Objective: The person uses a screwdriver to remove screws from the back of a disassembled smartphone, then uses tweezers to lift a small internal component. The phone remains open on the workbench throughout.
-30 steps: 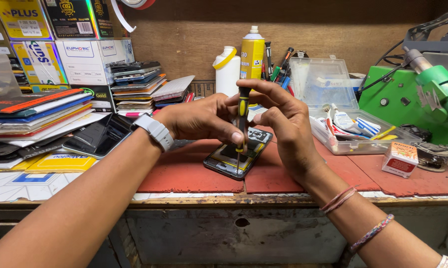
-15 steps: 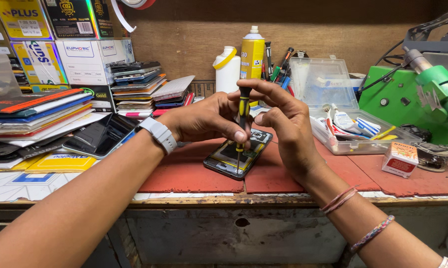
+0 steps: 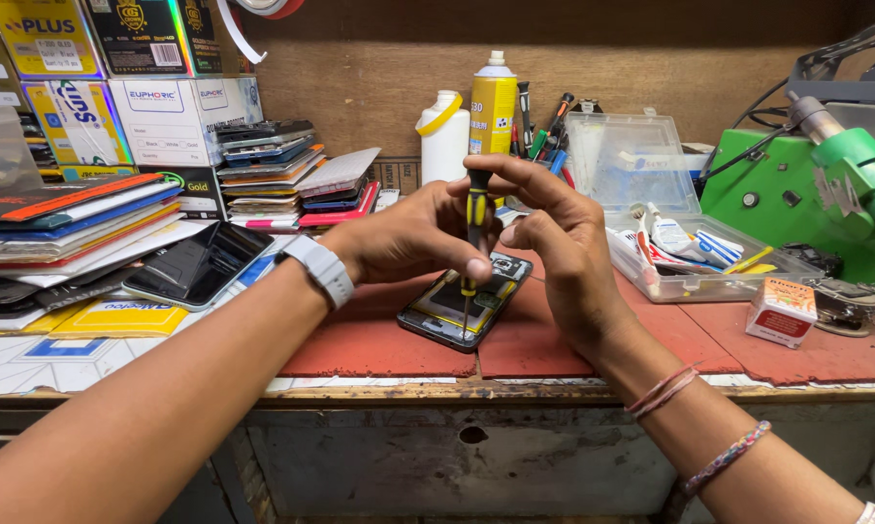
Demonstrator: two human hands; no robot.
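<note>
An opened phone (image 3: 452,312) lies back-off on the red mat (image 3: 370,340), its inner parts showing. A black and yellow screwdriver (image 3: 474,209) stands upright over it, tip down on the phone. My right hand (image 3: 564,243) holds the top of the handle with its fingertips. My left hand (image 3: 408,233), with a grey watch at the wrist, pinches the shaft lower down, just above the phone.
Stacks of phones and flat boxes (image 3: 79,218) fill the left side. A yellow spray can (image 3: 493,102) and white bottle (image 3: 443,136) stand at the back. A clear plastic box (image 3: 690,257) of parts, a small red-and-white box (image 3: 779,312) and a green machine (image 3: 816,194) sit right.
Both hands stay on the screwdriver over the phone; the fingers shift only slightly on the handle.
</note>
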